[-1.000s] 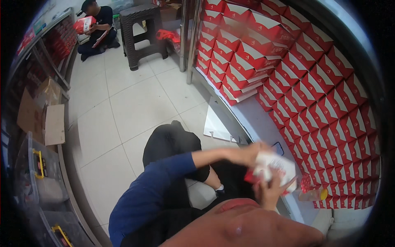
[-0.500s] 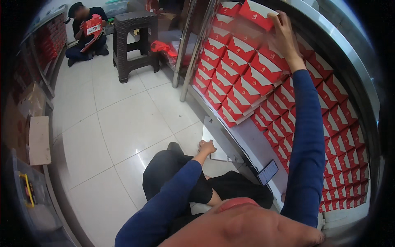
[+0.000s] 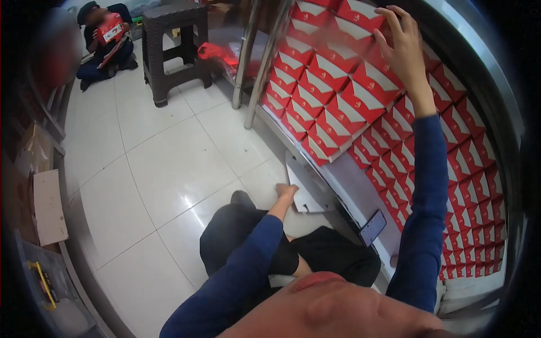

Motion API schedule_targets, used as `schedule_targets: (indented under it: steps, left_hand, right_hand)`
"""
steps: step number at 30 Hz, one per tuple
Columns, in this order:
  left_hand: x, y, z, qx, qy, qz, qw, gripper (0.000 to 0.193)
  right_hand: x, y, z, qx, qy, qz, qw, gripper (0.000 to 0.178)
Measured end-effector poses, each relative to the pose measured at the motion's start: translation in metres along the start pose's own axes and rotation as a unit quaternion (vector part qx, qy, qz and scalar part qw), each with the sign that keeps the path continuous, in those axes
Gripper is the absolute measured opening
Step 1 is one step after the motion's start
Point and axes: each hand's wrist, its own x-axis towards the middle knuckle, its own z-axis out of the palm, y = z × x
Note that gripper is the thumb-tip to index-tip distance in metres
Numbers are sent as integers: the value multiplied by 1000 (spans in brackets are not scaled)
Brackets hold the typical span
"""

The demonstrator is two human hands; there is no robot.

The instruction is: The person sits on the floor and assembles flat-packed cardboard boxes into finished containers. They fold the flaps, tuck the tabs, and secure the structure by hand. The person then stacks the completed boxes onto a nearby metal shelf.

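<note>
- Right hand (image 3: 408,48) was just beside one high-stacked red-and-white box (image 3: 356,14), grip spread.
- Left hand (image 3: 286,192) was at one white panel (image 3: 310,197); its grip I couldn't tell.
- One phone (image 3: 372,228) lay nearby.

Smooth card boxes (image 3: 369,87), glossy tiles (image 3: 169,169)

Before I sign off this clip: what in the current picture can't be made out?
All in the head view:
Left hand: its own back hides the fingertips, so any grip on the white sheet is unclear.
Right hand: its fingers overlap the red-and-white box; contact can't be told.
Phone: screen details too small.
Plastic bin: partly lost in the dark lens rim.
</note>
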Motion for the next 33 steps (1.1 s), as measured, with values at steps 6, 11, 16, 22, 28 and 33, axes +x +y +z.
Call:
schedule_targets:
  steps: [6, 11, 16, 22, 28, 33]
  left_hand:
    - [-13, 13, -13, 475, 14, 197, 858, 40]
    - [-51, 62, -66, 411, 169, 273, 853, 32]
    - [-277, 120, -67, 34, -54, 118, 991, 16]
    - [-443, -21, -36, 101, -99, 296, 945, 12]
    - [-360, 44, -8, 697, -120, 476, 522, 76]
    - [-227, 28, -27, 829, -274, 80, 480, 128]
  right_hand:
    - [-110, -134, -136, 129, -46, 4, 991, 29]
    - [-232, -192, -232, 193, -61, 370, 907, 19]
    - [-355, -263, -279, 301, -26, 782, 545, 15]
    - [-373, -330, -267, 506, -65, 849, 138, 45]
    - [-405, -335, -240, 527, -79, 833, 148, 32]
    - [-405, -345, -236, 520, -154, 798, 262, 28]
